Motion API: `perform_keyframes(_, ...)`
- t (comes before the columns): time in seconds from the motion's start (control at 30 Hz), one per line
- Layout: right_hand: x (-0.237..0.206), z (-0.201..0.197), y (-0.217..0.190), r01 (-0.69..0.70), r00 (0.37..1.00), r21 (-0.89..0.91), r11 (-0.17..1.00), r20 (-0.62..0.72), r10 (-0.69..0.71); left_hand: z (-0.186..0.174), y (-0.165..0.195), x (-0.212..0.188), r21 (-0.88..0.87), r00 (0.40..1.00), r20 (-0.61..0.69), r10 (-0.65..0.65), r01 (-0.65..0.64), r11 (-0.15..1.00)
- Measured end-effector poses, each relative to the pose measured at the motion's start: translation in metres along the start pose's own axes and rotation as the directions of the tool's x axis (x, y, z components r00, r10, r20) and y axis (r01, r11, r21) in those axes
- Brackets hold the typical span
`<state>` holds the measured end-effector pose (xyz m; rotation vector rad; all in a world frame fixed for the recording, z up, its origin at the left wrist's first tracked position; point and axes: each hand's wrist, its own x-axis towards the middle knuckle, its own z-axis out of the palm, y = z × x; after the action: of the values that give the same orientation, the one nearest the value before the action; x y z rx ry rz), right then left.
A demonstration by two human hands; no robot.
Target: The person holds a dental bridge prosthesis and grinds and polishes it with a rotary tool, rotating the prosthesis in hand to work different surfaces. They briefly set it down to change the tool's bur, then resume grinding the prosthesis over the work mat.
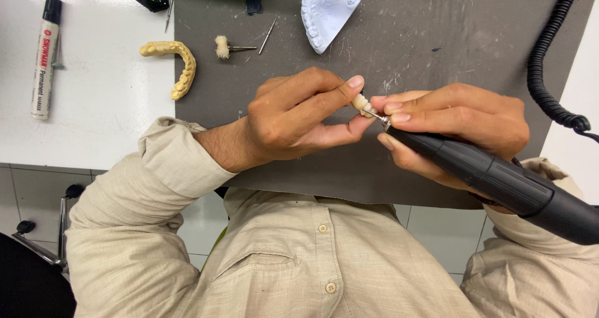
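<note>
Cream-coloured small tooth-shaped piece (360, 101) sits pinched between thumb and forefinger of the left hand (299, 115), held just above the dark grey rubbery work mat (437, 37). Right hand (458, 128) is wrapped closed around a black cylindrical rotary handpiece (499, 181), pen-style; its thin metal bur tip (376, 113) touches the small piece. Both hands meet fingertip to fingertip over the mat's near half. Black coiled cable (549, 62) runs along the mat's right edge, up out of frame. Further back on the mat: pale blue plaster jaw cast (326, 12), teeth side up; fluffy cream polishing wheel on a metal shank (224, 47); loose thin metal bur (269, 35) just beside it. Yellowish arch-shaped dental model (175, 62) straddles the mat's left edge, partly on the white tabletop (106, 106). White marker pen with black cap (45, 56) lies on the tabletop, well apart from the hands. Person wears a beige button-up shirt (293, 262), sleeves rolled at the forearms. Green object at the top edge is cut off, can't tell what it is.
</note>
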<state>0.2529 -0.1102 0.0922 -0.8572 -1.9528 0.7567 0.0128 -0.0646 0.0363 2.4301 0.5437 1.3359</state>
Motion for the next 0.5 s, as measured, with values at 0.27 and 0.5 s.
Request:
perform_keyframes(0.27, -0.0005, 0.0005, 0.002, 0.006, 1.0, 0.005, 1.0, 0.007, -0.006, -0.0006, -0.0006, -0.0005, -0.008, 1.0, 0.011, -0.008, 0.008, 1.0)
perform_keyframes(0.5, 0.0001, -0.0019, 0.0002, -0.028, 0.999, 0.029, 0.999, 0.035, 0.027, -0.0017, -0.0001, 0.001, -0.011, 1.0, 0.015, -0.002, 0.002, 1.0)
